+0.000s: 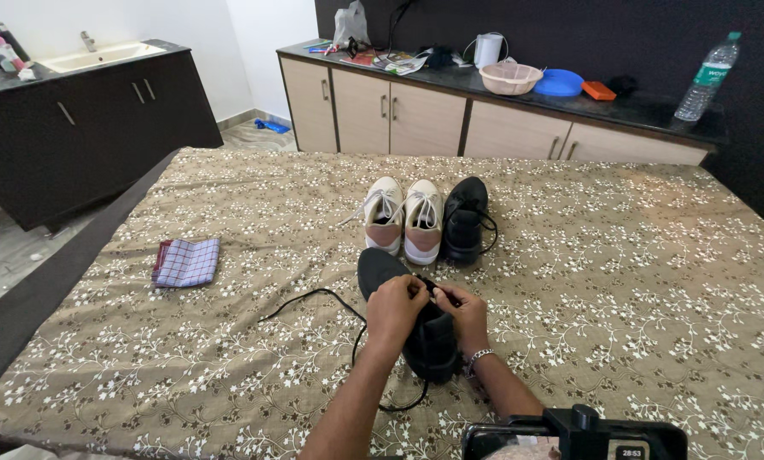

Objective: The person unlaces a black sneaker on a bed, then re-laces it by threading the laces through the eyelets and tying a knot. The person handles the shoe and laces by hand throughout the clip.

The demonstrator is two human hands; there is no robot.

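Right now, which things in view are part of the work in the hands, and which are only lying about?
In the work:
- left hand and right hand, both at the lacing
- black shoe
- black lace

Lying about:
- white shoes
- second black shoe
- checked cloth
- pink basket
- water bottle

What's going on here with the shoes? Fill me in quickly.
A person is working on a black shoe lying on a patterned bedspread. Both the left hand and the right hand pinch its black lace, which trails loose to the left. Beyond stand a pair of white sneakers and another black shoe. A folded checked cloth lies apart.
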